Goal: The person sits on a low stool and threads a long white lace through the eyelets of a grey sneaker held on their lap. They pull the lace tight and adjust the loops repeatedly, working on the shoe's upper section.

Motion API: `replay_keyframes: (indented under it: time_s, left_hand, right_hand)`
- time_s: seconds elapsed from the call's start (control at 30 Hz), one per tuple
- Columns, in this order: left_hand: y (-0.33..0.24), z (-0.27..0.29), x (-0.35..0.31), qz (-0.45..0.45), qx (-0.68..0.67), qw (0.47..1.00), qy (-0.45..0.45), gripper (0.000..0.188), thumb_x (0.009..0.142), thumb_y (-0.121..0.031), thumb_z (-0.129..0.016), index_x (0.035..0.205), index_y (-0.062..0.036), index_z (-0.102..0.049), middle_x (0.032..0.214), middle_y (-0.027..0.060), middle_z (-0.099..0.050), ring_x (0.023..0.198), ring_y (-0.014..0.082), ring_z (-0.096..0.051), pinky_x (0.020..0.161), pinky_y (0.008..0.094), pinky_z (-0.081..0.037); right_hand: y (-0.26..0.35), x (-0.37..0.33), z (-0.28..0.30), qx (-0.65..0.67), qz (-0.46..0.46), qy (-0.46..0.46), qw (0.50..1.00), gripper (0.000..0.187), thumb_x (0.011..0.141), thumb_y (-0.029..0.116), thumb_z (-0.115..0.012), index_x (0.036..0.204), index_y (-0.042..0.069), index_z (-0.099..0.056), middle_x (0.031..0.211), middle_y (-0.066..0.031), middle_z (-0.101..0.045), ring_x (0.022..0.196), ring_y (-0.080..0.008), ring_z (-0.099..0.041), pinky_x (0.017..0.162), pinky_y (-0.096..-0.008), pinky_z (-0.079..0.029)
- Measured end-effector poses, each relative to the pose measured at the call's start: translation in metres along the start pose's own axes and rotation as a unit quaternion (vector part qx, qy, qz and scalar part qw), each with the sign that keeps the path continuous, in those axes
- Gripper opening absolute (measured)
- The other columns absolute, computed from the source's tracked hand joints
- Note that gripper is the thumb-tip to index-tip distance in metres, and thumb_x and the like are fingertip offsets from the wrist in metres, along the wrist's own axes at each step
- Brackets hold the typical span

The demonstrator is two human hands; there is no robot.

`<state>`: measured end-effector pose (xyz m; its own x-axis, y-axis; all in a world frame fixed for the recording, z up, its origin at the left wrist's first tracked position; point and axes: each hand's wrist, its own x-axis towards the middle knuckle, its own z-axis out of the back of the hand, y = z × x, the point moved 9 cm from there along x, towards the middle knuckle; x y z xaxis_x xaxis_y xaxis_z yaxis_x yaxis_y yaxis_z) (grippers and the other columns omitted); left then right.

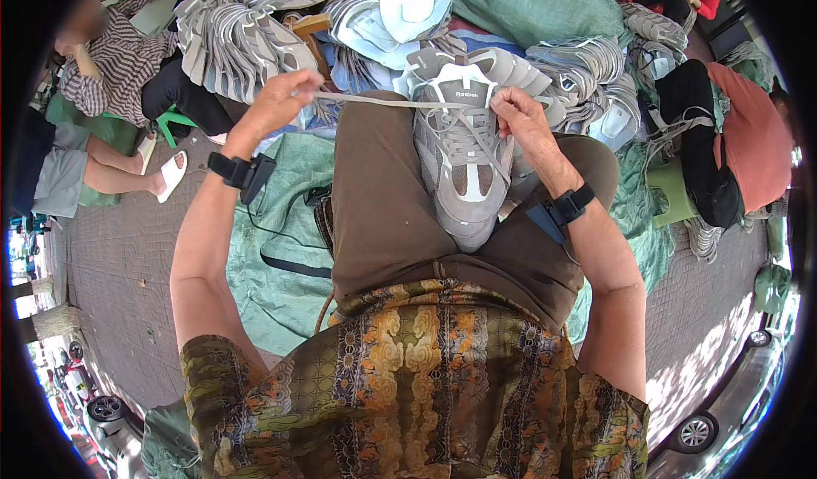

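A grey shoe upper (464,164) with white trim lies between my thighs, its toe toward me and its tongue away. Grey laces cross its eyelets. My left hand (288,100) is closed on a flat grey shoelace (374,100), drawn out taut to the left above my knee. At the right side of the tongue, my right hand (521,115) is pinched, with the lace running up to its fingers. Whatever lies right between these fingertips is too small to make out. Dark bands circle both my wrists.
Stacks of grey shoe uppers (238,37) pile up ahead, with more (587,71) to the right. Green sheeting (277,296) covers the ground around me. A person in a striped top (119,75) sits at left; another in a salmon top (749,134) is at right. A car (723,411) stands behind.
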<state>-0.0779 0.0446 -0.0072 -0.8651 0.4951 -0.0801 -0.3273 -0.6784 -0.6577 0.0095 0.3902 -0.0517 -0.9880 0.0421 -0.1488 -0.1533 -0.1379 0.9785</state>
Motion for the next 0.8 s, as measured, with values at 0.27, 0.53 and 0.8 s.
replay_keyframes:
  time_s: [0.27, 0.53, 0.8]
  left_hand:
    - [-0.157, -0.08, -0.016, -0.214, 0.1, 0.968, -0.078, 0.021, 0.076, -0.019, -0.066, 0.094, -0.0075, -0.063, 0.092, 0.0104, -0.059, 0.086, 0.0284, -0.06, 0.073, 0.0376, -0.049]
    - [-0.148, -0.124, 0.009, -0.232, 0.169, 0.954, -0.087, 0.018, 0.077, -0.015, -0.063, 0.093, -0.0072, -0.062, 0.098, 0.0096, -0.058, 0.082, 0.028, -0.058, 0.067, 0.0388, -0.048]
    - [-0.118, -0.122, 0.032, -0.005, -0.357, 0.926, 0.125, 0.016, 0.082, -0.014, -0.062, 0.095, -0.0041, -0.062, 0.074, 0.0012, -0.061, 0.055, 0.0058, -0.049, 0.05, 0.0205, -0.038]
  right_hand:
    - [0.044, -0.043, -0.025, -0.294, 0.188, -0.017, 0.937, 0.016, 0.081, 0.019, -0.064, 0.089, 0.006, -0.06, 0.084, -0.0071, -0.057, 0.068, -0.0238, -0.059, 0.064, -0.0352, -0.047]
    - [0.04, -0.034, -0.038, -0.343, 0.214, 0.0, 0.915, 0.011, 0.081, 0.015, -0.059, 0.088, 0.007, -0.06, 0.084, -0.0102, -0.058, 0.072, -0.0286, -0.06, 0.065, -0.039, -0.047]
    - [0.018, -0.002, -0.001, 0.0, 0.027, 0.043, 0.999, 0.009, 0.087, 0.009, -0.054, 0.093, 0.007, -0.06, 0.064, 0.0038, -0.047, 0.056, -0.0053, -0.04, 0.048, -0.0217, -0.032]
